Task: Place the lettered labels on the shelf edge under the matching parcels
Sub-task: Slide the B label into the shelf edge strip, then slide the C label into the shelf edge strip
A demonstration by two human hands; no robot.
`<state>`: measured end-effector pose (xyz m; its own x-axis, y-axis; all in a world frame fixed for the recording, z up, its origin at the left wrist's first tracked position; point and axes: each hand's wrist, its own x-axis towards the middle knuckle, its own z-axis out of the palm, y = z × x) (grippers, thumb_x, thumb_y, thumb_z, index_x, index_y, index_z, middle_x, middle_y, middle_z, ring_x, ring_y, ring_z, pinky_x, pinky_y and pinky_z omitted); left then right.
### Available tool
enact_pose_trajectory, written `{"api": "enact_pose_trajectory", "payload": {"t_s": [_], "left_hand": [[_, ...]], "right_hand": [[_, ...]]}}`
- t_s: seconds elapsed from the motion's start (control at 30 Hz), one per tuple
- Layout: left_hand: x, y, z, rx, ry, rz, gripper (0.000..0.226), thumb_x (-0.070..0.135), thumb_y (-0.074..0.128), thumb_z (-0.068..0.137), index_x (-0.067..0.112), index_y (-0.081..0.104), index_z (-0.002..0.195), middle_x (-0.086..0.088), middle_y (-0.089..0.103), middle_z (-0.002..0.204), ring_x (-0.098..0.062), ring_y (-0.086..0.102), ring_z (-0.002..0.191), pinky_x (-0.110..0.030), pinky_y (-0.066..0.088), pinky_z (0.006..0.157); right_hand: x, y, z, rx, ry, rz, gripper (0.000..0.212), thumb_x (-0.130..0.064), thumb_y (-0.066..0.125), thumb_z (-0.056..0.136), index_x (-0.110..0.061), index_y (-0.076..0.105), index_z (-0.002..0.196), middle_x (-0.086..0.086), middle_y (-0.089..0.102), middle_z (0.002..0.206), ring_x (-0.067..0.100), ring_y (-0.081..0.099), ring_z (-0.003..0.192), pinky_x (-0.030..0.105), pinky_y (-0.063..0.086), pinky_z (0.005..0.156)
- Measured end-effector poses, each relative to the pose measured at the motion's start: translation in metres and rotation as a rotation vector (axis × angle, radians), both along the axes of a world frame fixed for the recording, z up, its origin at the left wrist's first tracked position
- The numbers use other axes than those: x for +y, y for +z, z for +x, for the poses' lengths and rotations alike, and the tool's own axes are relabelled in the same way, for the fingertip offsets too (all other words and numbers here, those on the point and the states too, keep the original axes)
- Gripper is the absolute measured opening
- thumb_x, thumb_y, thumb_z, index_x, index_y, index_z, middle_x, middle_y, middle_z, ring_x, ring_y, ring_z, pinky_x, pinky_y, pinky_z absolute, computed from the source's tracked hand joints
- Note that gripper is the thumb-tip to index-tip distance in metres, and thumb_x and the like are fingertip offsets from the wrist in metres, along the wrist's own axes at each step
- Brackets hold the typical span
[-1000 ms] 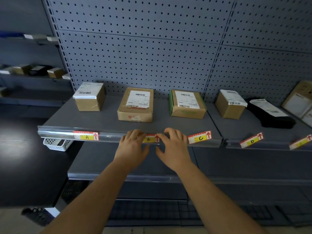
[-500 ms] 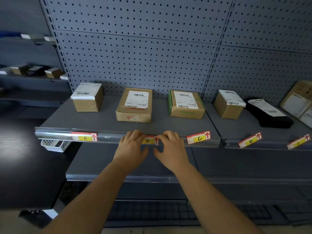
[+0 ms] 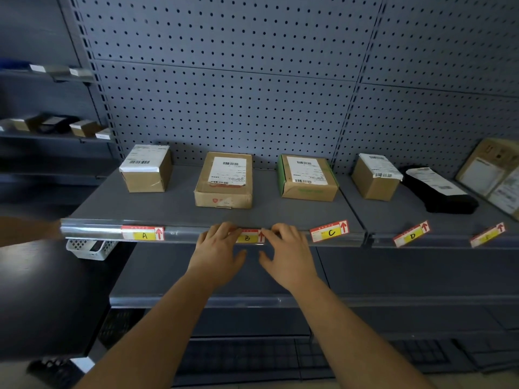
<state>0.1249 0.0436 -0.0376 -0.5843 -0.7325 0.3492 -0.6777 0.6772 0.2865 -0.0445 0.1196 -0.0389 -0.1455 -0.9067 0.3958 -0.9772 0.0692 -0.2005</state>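
Both hands work the B label (image 3: 248, 237) on the shelf edge (image 3: 92, 231), under the second cardboard parcel (image 3: 224, 179). Left hand (image 3: 217, 249) has fingertips pressing the label's left end; right hand (image 3: 288, 248) presses the right end. Neither grip is closed around anything: fingers extended, flat on the strip.

A label (image 3: 143, 234) sits level under the left parcel (image 3: 146, 168). C label (image 3: 329, 231), D label (image 3: 411, 234) and the last label (image 3: 488, 235) sit tilted, apparently not seated in the rail.

Risks, judged:
- B may pop out or skew if one end is released before it is tucked in.
- Uneven pressure could crease the thin card.
- B may slide sideways and drift from under its parcel.
- Right hand is near C; a nudge could knock that loose label off.
- Last label's letter is too blurred to read, so its match is uncheckable.
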Motion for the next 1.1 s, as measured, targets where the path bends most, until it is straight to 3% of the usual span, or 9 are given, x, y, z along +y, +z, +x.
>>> {"api": "enact_pose_trajectory", "payload": {"t_s": [0.13,0.3,0.6,0.9,1.1], "left_hand": [[0.003,-0.002,0.003,0.07,-0.024,-0.009,0.046,0.041,0.054,0.087,0.02,0.053,0.128,0.002,0.049,0.13,-0.021,0.041,0.122,-0.043,0.03,0.105],[0.013,0.003,-0.005,0.143,-0.057,-0.002,0.042,0.04,0.053,0.088,0.018,0.055,0.124,0.0,0.054,0.124,-0.022,0.047,0.116,-0.044,0.04,0.1],[0.057,0.011,-0.081,0.163,-0.013,0.042,0.045,0.043,0.052,0.09,0.021,0.051,0.129,0.001,0.05,0.131,-0.02,0.043,0.122,-0.04,0.035,0.105],[0.089,0.002,-0.149,0.123,0.05,0.002,0.044,0.043,0.053,0.089,0.022,0.051,0.128,0.003,0.052,0.128,-0.019,0.047,0.118,-0.044,0.039,0.1],[0.087,0.008,-0.164,0.096,0.083,-0.017,0.046,0.038,0.057,0.088,0.021,0.05,0.13,0.002,0.05,0.131,-0.019,0.044,0.123,-0.042,0.035,0.104]], "right_hand": [[0.001,0.004,0.001,-0.063,0.01,0.036,0.052,-0.039,0.063,0.084,-0.021,0.056,0.132,-0.001,0.051,0.117,0.02,0.047,0.111,0.037,0.039,0.097],[0.021,0.014,-0.022,-0.229,0.003,-0.084,0.049,-0.037,0.065,0.084,-0.02,0.059,0.129,-0.002,0.053,0.116,0.017,0.048,0.111,0.036,0.045,0.095],[0.073,0.02,-0.117,-0.199,-0.001,-0.135,0.04,-0.039,0.059,0.087,-0.018,0.064,0.12,-0.002,0.057,0.116,0.018,0.052,0.112,0.036,0.048,0.091],[0.084,0.016,-0.182,-0.176,0.11,-0.096,0.046,-0.044,0.055,0.09,-0.019,0.058,0.129,-0.003,0.055,0.12,0.015,0.05,0.111,0.032,0.047,0.089],[0.063,0.02,-0.191,-0.106,0.128,-0.065,0.057,-0.049,0.053,0.088,-0.021,0.051,0.137,0.004,0.047,0.137,0.022,0.042,0.128,0.04,0.043,0.099]]}}
